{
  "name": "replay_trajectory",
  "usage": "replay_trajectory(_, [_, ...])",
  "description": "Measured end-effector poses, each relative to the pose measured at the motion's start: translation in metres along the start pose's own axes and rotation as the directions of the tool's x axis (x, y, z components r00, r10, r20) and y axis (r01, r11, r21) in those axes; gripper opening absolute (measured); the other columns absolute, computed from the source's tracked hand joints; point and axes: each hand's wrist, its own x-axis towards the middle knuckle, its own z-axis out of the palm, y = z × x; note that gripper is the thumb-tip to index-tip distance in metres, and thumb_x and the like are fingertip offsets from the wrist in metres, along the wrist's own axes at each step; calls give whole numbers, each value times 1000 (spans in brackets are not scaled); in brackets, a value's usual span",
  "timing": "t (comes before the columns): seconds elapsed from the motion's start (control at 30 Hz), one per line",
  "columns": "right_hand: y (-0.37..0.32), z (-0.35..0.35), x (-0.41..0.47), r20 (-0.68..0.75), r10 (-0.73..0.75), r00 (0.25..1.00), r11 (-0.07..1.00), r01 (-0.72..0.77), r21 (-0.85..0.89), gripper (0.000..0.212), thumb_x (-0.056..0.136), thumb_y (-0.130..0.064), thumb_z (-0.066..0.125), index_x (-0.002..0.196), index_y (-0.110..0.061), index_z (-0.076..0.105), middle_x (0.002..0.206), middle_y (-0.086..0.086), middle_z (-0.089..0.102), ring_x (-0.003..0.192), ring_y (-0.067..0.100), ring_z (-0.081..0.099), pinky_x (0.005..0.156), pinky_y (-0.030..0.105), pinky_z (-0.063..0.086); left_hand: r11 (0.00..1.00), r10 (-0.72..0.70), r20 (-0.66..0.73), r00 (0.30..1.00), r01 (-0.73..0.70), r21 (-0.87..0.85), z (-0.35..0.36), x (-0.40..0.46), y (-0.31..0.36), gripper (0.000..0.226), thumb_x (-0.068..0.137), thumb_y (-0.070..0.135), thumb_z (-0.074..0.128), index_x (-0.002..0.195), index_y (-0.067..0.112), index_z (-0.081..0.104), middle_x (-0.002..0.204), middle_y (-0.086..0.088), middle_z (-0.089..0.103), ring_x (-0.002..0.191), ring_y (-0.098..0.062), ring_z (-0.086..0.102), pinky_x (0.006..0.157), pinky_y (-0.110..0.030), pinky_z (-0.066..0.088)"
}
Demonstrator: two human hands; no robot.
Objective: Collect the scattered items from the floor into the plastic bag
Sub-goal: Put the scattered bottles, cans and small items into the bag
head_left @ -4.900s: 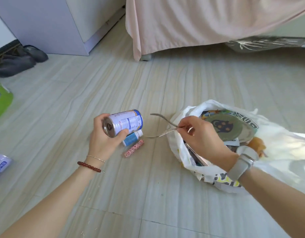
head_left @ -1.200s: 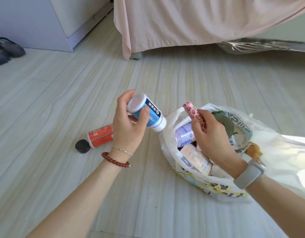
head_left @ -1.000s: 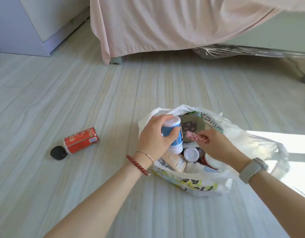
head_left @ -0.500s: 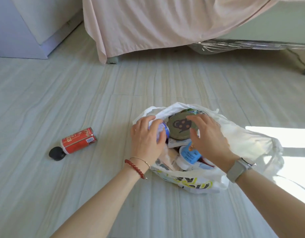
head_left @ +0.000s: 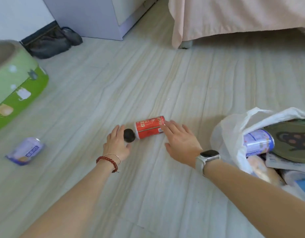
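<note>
A red can (head_left: 149,127) lies on its side on the floor at centre, with a small round black object (head_left: 129,135) touching its left end. My left hand (head_left: 116,145) is open, its fingers right beside the black object. My right hand (head_left: 181,142) is open too, fingertips touching the can's right end. The white plastic bag (head_left: 232,127) lies open at the right and holds a blue-rimmed can (head_left: 257,143), a round green mat and several other items. A purple can (head_left: 25,150) lies on the floor at the far left.
A green round tub (head_left: 19,83) stands at the left. Dark shoes (head_left: 50,41) sit by a grey cabinet (head_left: 89,16) at the back. A bed with a pink sheet (head_left: 234,16) fills the back right.
Both hands have left the bag empty and moved left to the red can and black object. The blue bottle and pink patterned stick went from my hands into the bag. The view swung left.
</note>
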Motion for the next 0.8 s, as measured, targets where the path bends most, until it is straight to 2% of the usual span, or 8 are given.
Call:
replay_trajectory(0.1, [-14,16,44,79,45,996,996,-39,-78,75,93,-29,42,145,-18,-11,156,-3,-15,143,17,-12,115,49,-3,998,34,57,998,-31,-53,3,21,-17,78,85,19,56,145,17,5,156,-2,0,142,-27,8,112,-44,22])
replay_trajectory(0.2, [-22,32,71,107,75,991,985,-57,-161,92,85,-43,53,144,-20,-13,156,1,0,143,24,1,111,58,5,996,69,113,991,-62,-68,9,39,-20,82,85,17,56,145,21,1,156,1,1,142,-25,7,111,-47,26])
replay_trajectory(0.3, [-28,45,80,24,46,999,926,-34,-375,87,72,-49,66,140,-20,19,133,10,36,120,31,38,97,53,32,992,112,115,987,-118,46,21,45,-24,66,86,20,53,143,21,18,150,-1,22,137,-24,20,102,-44,33])
replay_trajectory(0.4, [-35,55,82,-156,22,988,891,-90,-445,55,55,-37,75,103,-17,54,97,5,57,85,26,56,76,40,46,997,78,7,997,-78,-1,33,38,-28,47,85,21,55,130,13,41,134,-8,38,125,-26,36,98,-39,39])
replay_trajectory(0.5, [-38,60,79,-77,4,997,929,-32,-368,47,77,-27,60,116,-10,40,110,7,56,99,28,53,86,42,39,984,26,-39,999,-32,-176,39,24,-31,44,84,19,57,125,8,47,128,-13,39,119,-28,41,99,-32,38])
replay_trajectory(0.63, [-37,54,54,45,69,997,961,-54,-270,56,80,-42,55,121,-9,35,114,11,52,104,30,49,81,39,38,875,-171,-170,970,70,-480,28,-7,-32,46,82,15,63,125,7,49,127,-15,40,112,-25,48,91,-18,31])
replay_trajectory(0.73, [-37,40,18,49,185,982,982,-186,29,64,78,-50,55,127,-15,32,117,9,52,107,30,50,82,38,42,804,-219,-302,928,-4,-595,15,-27,-25,46,78,12,67,122,9,52,123,-13,47,102,-14,48,84,-13,33])
replay_trajectory(0.8, [-37,16,-8,-16,269,963,924,-253,288,68,76,-51,59,129,-19,31,118,5,54,107,27,53,83,36,43,751,-221,-364,905,-80,-656,5,-36,-12,44,77,11,69,118,10,54,121,-11,52,100,-10,47,80,-20,43])
